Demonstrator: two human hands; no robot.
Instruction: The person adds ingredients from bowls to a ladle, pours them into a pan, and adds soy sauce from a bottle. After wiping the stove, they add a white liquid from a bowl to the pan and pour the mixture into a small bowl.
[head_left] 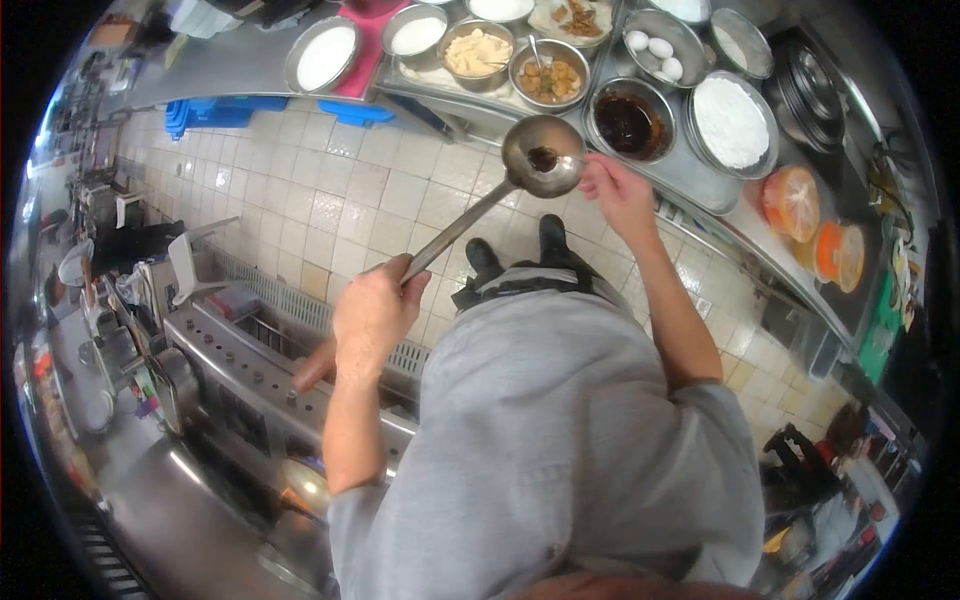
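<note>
Head view: ladle (462, 226), over the tiled floor (330, 190). Its long axis is diagonal, cup up-right toward the dark sauce bowl (628, 122), handle down-left. Your left hand (370, 312) is clenched round the handle. Your right hand (620, 195) pinches a small spoon (570, 160) at the cup's rim.

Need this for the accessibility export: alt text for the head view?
A person's left hand holds a long ladle by its handle while the right hand holds a small spoon in its bowl, beside a counter of metal ingredient bowls.
</note>
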